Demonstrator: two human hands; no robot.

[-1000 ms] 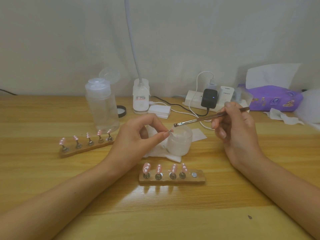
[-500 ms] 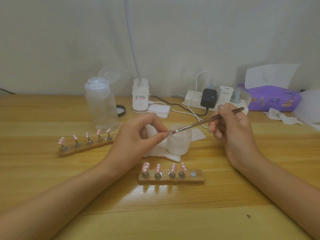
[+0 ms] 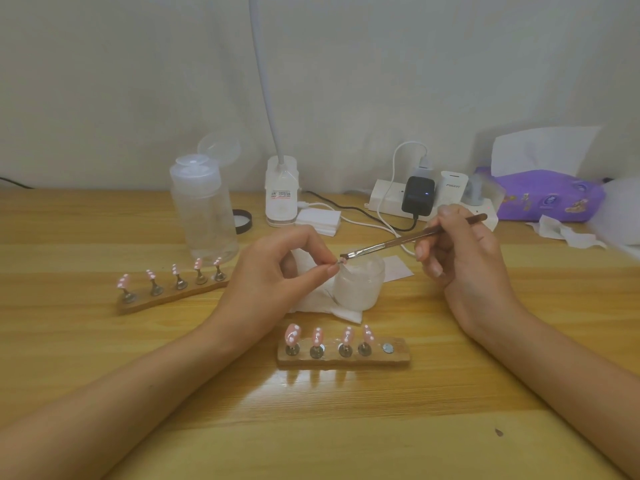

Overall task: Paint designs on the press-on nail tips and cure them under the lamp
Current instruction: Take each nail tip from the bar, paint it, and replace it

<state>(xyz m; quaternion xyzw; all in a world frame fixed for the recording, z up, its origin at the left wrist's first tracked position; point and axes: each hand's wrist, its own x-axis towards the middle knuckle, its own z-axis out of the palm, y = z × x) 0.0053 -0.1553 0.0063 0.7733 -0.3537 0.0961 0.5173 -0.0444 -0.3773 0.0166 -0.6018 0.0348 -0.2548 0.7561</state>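
Pinched in left hand, pink nail tip meets right hand's gripped brush.

Left forearm enters from lower left, angled up toward centre. Left hand lifted, index arched above thumb, the two fingertips pinching a small nail tip; other fingers tucked in behind. Right forearm enters from lower right. Right hand raised, fingers curled round a brush in a pen grip, bristle end right at the pinched tip; contact not certain. Hands apart, facing each other.
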